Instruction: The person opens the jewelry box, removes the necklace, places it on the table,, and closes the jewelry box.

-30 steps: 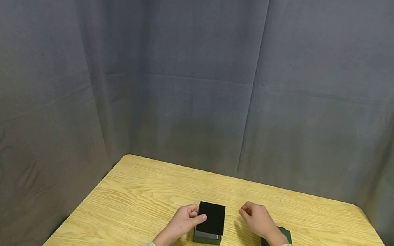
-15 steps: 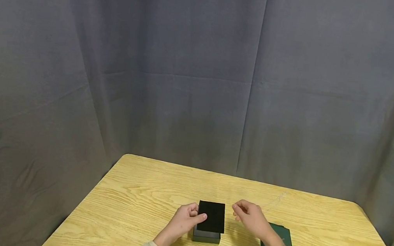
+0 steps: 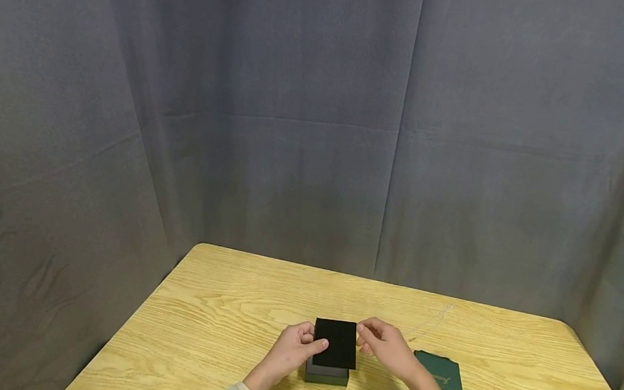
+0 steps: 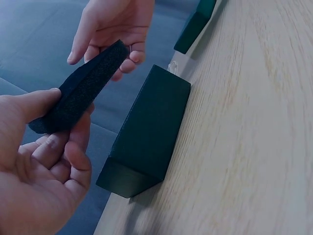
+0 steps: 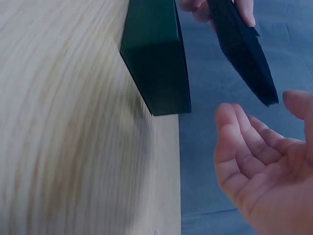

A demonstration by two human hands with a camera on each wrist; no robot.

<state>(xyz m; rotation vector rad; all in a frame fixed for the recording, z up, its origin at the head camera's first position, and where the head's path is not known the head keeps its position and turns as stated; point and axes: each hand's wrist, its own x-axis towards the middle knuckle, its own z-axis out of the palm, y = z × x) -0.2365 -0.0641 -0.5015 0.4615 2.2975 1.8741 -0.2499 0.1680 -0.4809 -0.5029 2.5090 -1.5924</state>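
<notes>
Jutting from left hand (image 3: 290,349): pad (image 3: 338,341)

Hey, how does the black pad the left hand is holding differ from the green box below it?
The black pad is a thin slab, while the green box is deeper and hollow. The pad is held up, tilted, in the left hand; the box rests on the table. The pad looks fuzzy, the box smooth. Both are dark and roughly rectangular.

left hand (image 5: 200,11) grips dark pad (image 5: 243,51) | right hand (image 5: 269,181) nearby | green box (image 5: 154,54)
</notes>
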